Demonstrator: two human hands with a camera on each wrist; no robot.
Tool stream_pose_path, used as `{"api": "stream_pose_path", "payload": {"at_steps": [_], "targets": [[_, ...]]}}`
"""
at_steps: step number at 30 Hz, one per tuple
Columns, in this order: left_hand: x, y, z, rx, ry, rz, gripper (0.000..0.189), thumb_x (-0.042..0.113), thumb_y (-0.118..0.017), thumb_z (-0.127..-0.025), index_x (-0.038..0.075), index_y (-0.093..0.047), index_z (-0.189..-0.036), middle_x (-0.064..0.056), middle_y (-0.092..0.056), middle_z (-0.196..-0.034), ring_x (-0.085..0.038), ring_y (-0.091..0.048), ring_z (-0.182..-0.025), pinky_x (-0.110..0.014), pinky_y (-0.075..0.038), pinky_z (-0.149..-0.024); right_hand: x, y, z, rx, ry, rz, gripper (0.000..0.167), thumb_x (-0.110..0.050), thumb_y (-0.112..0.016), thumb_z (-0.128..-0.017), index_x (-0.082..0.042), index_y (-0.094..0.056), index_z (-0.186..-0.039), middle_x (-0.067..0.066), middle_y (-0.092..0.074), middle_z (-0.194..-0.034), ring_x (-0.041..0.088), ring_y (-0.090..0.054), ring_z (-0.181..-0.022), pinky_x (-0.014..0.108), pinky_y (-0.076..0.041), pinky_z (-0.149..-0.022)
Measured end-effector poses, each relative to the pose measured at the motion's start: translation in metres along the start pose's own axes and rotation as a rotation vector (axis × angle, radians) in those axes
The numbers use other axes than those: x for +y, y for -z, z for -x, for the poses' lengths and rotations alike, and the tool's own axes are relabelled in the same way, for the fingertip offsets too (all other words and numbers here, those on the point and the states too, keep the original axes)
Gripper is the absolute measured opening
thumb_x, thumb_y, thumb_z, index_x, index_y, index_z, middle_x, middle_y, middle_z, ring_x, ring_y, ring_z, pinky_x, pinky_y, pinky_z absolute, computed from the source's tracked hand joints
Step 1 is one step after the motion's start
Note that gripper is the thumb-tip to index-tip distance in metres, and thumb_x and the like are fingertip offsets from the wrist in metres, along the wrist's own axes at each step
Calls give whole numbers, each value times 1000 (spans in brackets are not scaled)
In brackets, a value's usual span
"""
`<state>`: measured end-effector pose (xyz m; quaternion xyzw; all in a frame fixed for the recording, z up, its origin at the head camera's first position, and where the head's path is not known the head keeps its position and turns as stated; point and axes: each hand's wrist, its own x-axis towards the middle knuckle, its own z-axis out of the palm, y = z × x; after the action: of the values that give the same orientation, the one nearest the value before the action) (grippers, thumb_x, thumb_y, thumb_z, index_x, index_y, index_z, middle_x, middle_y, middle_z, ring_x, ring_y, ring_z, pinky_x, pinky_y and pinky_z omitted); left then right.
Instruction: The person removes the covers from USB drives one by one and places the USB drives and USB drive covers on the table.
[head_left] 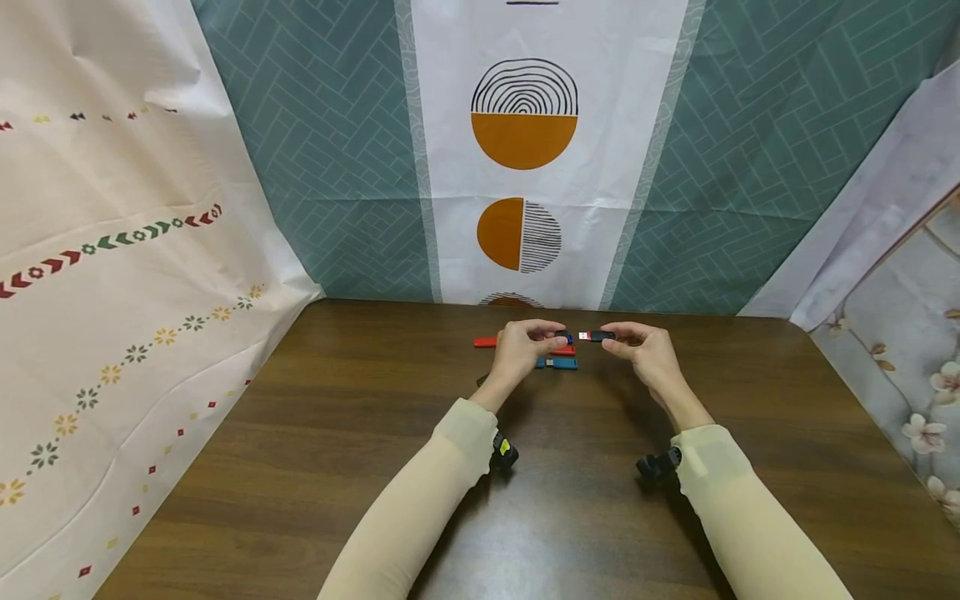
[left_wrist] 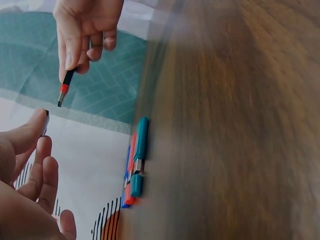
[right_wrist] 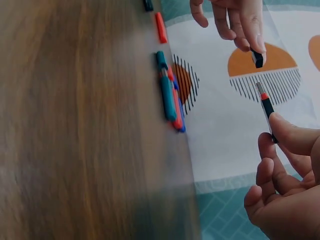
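Over the table's far part, my right hand [head_left: 651,354] pinches a black USB flash drive [right_wrist: 268,106] with a red collar, its bare metal plug facing left. Opposite it, my left hand [head_left: 517,348] holds a small black cap [right_wrist: 257,59] between thumb and fingertips. A narrow gap separates cap and plug. Beneath the hands, on the table, lie a teal-blue USB drive [head_left: 564,363], a red one [right_wrist: 176,107] and a dark blue one [right_wrist: 182,122] side by side. Metal shows between the two parts of the teal-blue drive. My left hand partly hides this row in the head view.
A red stick-shaped piece [head_left: 485,342] lies left of the row, with a small dark piece [head_left: 481,380] nearer me, partly behind the left wrist. The brown wooden table [head_left: 337,467] ends at a patterned cloth [head_left: 352,167] hanging at the back.
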<state>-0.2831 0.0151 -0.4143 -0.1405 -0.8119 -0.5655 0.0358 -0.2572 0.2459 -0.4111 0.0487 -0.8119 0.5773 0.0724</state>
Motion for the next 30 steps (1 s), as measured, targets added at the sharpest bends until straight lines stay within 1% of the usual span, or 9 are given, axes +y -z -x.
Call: {"api": "stream_pose_path", "payload": {"at_steps": [2, 5, 8, 10, 12, 15, 21, 25, 30], "targets": [[0, -4, -2, 6, 1, -30, 24, 25, -84, -89, 16, -83, -111, 2, -77, -94, -10, -63, -81, -23, -50, -66, 2, 3, -2, -6, -14, 16, 34, -1, -71, -98, 12, -66, -128, 9, -63, -97, 17, -48, -84, 24, -41, -66], [-1, -10, -5, 17, 4, -83, 24, 25, -84, -89, 17, -83, -112, 3, -78, -95, -10, -64, -82, -25, -50, -68, 6, 8, -5, -10, -38, 24, 35, -2, -72, -98, 12, -65, -130, 5, -62, -95, 17, -46, -83, 26, -40, -66], [0, -15, -8, 25, 10, -129, 23, 26, -84, -90, 18, -83, -111, 4, -79, -96, -10, -67, -83, -29, -47, -79, 10, 14, -6, -16, -60, 31, 38, -9, -74, -98, 8, -67, -131, -1, -62, -95, 15, -45, -82, 26, -39, -66], [1, -18, -11, 23, 13, -155, 22, 26, -83, -90, 18, -83, -111, 4, -79, -95, -11, -68, -84, -36, -42, -86, 13, 18, -8, -18, -77, 37, 39, -12, -75, -98, 7, -67, -132, -3, -62, -94, 14, -44, -79, 27, -38, -65], [3, -22, -14, 21, 11, -172, 22, 26, -82, -91, 17, -83, -111, 3, -79, -94, -12, -68, -86, -42, -38, -91, 16, 23, -10, -25, -92, 46, 40, -14, -75, -98, 6, -67, -132, -5, -61, -93, 13, -41, -75, 27, -36, -62], [6, -28, -18, 18, 3, -190, 23, 25, -81, -92, 15, -82, -112, 2, -79, -94, -15, -67, -88, -49, -35, -94, 22, 28, -15, -31, -118, 40, 39, -14, -74, -99, 5, -67, -132, -9, -62, -90, 12, -38, -68, 26, -33, -58], [6, -40, -28, 26, 33, -205, 20, 25, -83, -91, 15, -84, -108, 3, -79, -92, -15, -67, -89, -50, -33, -96, 26, 34, -24, -56, -149, 25, 39, -14, -72, -100, 5, -66, -134, -14, -66, -89, 11, -37, -64, 24, -33, -56], [4, -47, -34, 38, 73, -224, 18, 25, -84, -89, 17, -84, -105, 4, -79, -89, -15, -67, -88, -49, -33, -95, 27, 35, -27, -62, -159, 33, 41, -16, -73, -100, 5, -65, -135, -11, -66, -94, 12, -39, -68, 25, -34, -59], [2, -55, -42, 41, 96, -290, 19, 28, -85, -88, 20, -84, -105, 8, -76, -88, -13, -65, -88, -48, -32, -94, 33, 37, -33, -69, -187, 86, 43, -18, -74, -99, 4, -65, -136, 3, -67, -112, 12, -40, -78, 27, -35, -68]]}}
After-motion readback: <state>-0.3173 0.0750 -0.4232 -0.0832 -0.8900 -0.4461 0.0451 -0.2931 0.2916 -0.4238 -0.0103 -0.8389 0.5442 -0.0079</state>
